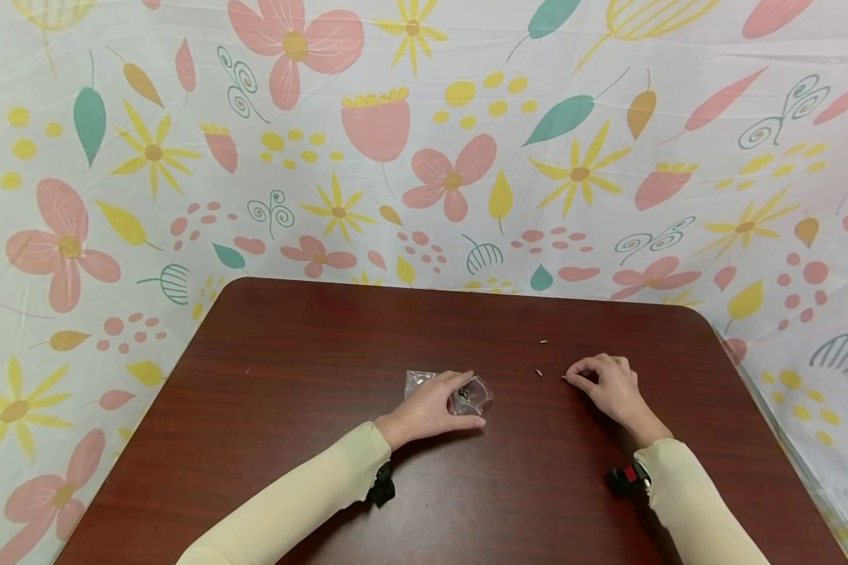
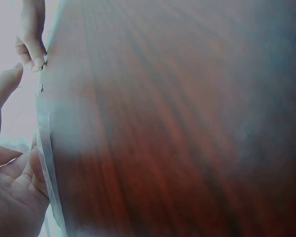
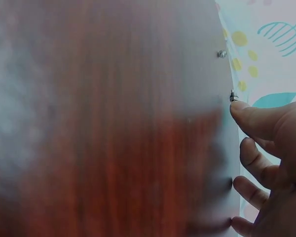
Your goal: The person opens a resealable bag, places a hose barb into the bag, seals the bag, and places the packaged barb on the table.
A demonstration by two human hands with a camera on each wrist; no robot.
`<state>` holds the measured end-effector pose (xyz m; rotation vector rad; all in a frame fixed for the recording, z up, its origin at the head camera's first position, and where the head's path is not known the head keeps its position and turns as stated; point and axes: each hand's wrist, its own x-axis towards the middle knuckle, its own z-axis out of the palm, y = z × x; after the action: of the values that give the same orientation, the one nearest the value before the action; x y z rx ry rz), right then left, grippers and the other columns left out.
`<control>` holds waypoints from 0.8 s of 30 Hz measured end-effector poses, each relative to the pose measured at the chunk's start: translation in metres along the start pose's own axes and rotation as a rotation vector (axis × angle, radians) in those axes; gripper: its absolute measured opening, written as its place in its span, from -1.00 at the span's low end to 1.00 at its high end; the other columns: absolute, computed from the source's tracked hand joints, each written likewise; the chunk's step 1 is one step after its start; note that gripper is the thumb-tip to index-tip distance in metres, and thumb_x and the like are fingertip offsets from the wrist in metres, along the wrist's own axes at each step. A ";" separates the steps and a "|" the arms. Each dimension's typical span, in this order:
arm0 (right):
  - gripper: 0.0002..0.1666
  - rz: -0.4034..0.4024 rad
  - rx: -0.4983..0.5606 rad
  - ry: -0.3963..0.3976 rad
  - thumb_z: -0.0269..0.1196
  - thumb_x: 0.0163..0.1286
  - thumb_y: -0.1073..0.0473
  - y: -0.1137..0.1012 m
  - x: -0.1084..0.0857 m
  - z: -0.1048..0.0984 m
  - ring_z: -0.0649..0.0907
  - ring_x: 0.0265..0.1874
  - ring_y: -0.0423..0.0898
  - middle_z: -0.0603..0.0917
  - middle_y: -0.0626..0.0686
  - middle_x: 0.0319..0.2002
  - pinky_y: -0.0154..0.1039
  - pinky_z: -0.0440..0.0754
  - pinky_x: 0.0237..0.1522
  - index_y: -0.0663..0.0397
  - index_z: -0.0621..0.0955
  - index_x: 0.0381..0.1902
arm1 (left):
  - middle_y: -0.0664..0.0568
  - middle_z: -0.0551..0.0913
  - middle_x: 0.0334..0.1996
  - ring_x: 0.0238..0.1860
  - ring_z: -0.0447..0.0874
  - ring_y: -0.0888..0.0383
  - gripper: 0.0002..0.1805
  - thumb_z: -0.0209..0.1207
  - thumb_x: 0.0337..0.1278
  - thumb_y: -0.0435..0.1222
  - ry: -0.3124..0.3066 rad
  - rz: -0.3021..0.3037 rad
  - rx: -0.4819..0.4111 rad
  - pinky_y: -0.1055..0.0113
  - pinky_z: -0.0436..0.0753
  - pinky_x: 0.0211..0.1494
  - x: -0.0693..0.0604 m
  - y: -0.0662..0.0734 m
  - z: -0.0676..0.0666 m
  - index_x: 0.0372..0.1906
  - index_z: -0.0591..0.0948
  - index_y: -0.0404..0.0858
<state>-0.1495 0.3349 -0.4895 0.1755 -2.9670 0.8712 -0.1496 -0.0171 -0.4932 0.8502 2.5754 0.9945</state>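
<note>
My left hand (image 1: 431,404) is at a small clear plastic bag (image 1: 472,395) on the table, its fingers curled round it and thumb spread apart. Small dark metal pieces show inside the bag. In the left wrist view the bag's edge (image 2: 45,158) stands before the fingers. To the right, my right hand (image 1: 611,388) pinches a tiny metal piece (image 1: 564,377) between thumb and forefinger, just at the tabletop. The right wrist view shows a small bolt with a nut (image 3: 233,97) at the thumb tip. Two similar small bolts, one nearer (image 1: 539,372) and one farther (image 1: 543,341), lie between the hands.
The dark red-brown wooden table (image 1: 311,329) has rounded far corners. A white cloth (image 1: 452,235) with flower and leaf prints hangs behind and beside it. Another part of clear plastic (image 1: 417,380) lies by the left hand. Both wrists wear dark camera straps (image 1: 627,479).
</note>
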 end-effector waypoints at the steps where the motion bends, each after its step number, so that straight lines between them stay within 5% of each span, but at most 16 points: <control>1: -0.91 0.000 0.001 0.003 0.37 0.48 0.15 -0.001 -0.001 0.000 0.33 0.20 0.45 0.64 0.24 -0.08 0.46 0.13 0.13 0.04 0.76 -0.20 | -0.03 0.51 0.39 -0.36 0.52 0.40 -0.03 0.40 0.18 0.19 -0.002 -0.001 -0.001 0.34 0.55 0.06 0.000 0.000 0.000 0.58 0.37 -0.17; 24: -0.90 -0.090 0.108 0.086 0.41 0.42 0.16 -0.026 -0.017 0.009 0.37 0.14 0.36 0.67 0.16 -0.16 0.41 0.14 0.13 0.06 0.75 -0.29 | -0.04 0.50 0.40 -0.41 0.53 0.41 -0.04 0.40 0.19 0.17 -0.007 0.003 -0.027 0.39 0.55 -0.05 -0.001 0.000 -0.001 0.58 0.36 -0.19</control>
<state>-0.1299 0.3098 -0.4838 0.2658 -2.8114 1.0009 -0.1487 -0.0182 -0.4924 0.8498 2.5499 1.0236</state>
